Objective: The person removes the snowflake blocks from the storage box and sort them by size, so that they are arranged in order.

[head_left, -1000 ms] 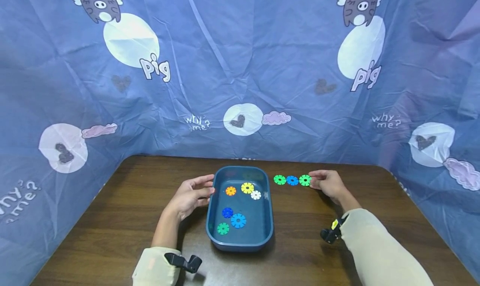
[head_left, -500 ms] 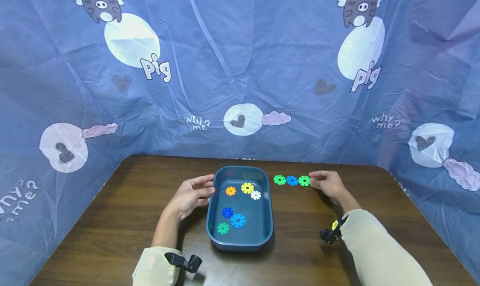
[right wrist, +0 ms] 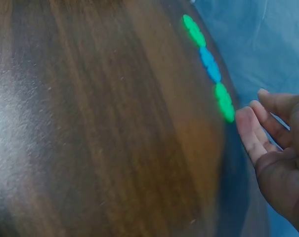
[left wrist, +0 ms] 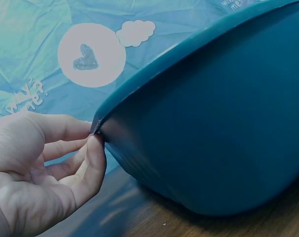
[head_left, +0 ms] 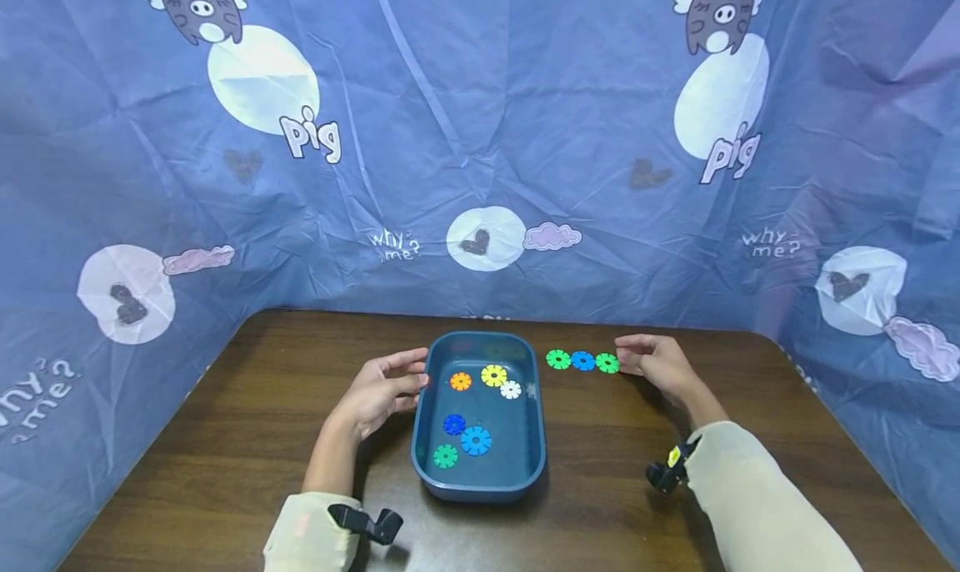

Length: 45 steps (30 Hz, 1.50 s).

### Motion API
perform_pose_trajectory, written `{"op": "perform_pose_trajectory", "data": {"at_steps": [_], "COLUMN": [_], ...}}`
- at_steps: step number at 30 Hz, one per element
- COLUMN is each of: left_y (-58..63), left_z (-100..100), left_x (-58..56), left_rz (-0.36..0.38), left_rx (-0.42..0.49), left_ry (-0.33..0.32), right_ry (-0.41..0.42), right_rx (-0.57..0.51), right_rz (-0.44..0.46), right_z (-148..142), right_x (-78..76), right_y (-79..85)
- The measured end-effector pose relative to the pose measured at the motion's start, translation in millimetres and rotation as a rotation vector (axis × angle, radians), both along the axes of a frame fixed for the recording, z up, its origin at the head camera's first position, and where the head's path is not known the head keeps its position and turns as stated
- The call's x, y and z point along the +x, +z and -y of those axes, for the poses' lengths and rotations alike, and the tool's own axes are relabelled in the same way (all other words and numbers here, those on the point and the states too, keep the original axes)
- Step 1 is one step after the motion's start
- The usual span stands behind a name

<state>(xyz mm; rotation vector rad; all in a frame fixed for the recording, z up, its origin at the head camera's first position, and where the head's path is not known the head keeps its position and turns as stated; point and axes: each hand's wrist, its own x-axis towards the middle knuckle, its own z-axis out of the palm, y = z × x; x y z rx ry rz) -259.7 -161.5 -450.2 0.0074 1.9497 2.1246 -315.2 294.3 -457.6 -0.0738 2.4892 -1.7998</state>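
Note:
At the left side of a blue plastic bin (head_left: 480, 482), my left hand (head_left: 382, 395) pinches the rim between thumb and fingertips, as the left wrist view shows. Inside the bin lie several notched snowflake discs, among them an orange one (head_left: 461, 381), a yellow one (head_left: 493, 376), a white one (head_left: 511, 390) and a light blue one (head_left: 476, 440). Right of the bin, a green disc (head_left: 558, 359), a blue disc (head_left: 583, 361) and another green disc (head_left: 607, 363) form a row. My right hand (head_left: 660, 368) is beside the row's right end, thumb and fingers apart, holding nothing.
The brown wooden table (head_left: 600, 489) reaches back to a blue printed cloth (head_left: 637, 247) hanging behind and around it. A black camera mount sits on each wrist, over the pale sleeves (head_left: 765, 489).
My right hand has let go of the row's right green disc and spread its fingers slightly. The row has shifted a touch to the left. The left hand and bin stay put.

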Motion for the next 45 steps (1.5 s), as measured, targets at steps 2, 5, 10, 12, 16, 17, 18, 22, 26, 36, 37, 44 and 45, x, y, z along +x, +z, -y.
{"op": "perform_pose_trajectory", "data": {"at_steps": [2, 5, 10, 12, 16, 17, 18, 22, 26, 36, 37, 44, 45], "left_y": [0.3, 1.4, 2.3, 2.0, 0.1, -0.4, -1.1, -1.6, -0.3, -0.3, -0.4, 0.3, 0.3], "left_z": [0, 1, 0, 0, 0, 0, 1, 1, 0, 0, 0, 0, 0], "left_x": [0.4, 1.3, 1.1, 0.7, 0.1, 0.2, 0.1, 0.2, 0.3, -0.3, -0.2, 0.8, 0.8], "left_rz": [0.000, 0.002, 0.005, 0.012, 0.013, 0.011, 0.009, 0.003, 0.009, 0.002, 0.000, 0.003, 0.002], "left_rx": [-0.003, -0.010, -0.016, -0.014, -0.013, -0.014, -0.013, -0.012, -0.013, -0.011, -0.011, 0.009, 0.013], "left_ry": [0.002, 0.003, 0.006, 0.010, 0.008, 0.009, 0.009, 0.009, 0.008, 0.002, 0.001, -0.002, -0.004], "right_ry": [0.029, 0.071, 0.148, 0.186, 0.265, 0.289, 0.312, 0.396, 0.457, 0.623, 0.640, 0.762, 0.776], "right_rx": [0.047, 0.116, 0.255, 0.320, 0.440, 0.460, 0.477, 0.525, 0.549, 0.663, 0.670, 0.731, 0.746], "right_rz": [-0.031, -0.068, -0.149, -0.209, -0.315, -0.334, -0.351, -0.417, -0.482, -0.611, -0.614, -0.571, -0.565], "right_z": [5, 13, 29, 36, 55, 61, 67, 89, 108, 143, 146, 163, 165], "right_x": [-1.6, -4.6, -6.8, -5.5, -0.5, 1.2, 2.7, 10.0, 19.0, 41.0, 42.7, 50.5, 51.2], "right_y": [7.0, 17.2, 29.8, 34.9, 44.0, 45.8, 47.0, 51.1, 56.9, 67.0, 66.9, 60.7, 59.5]}}
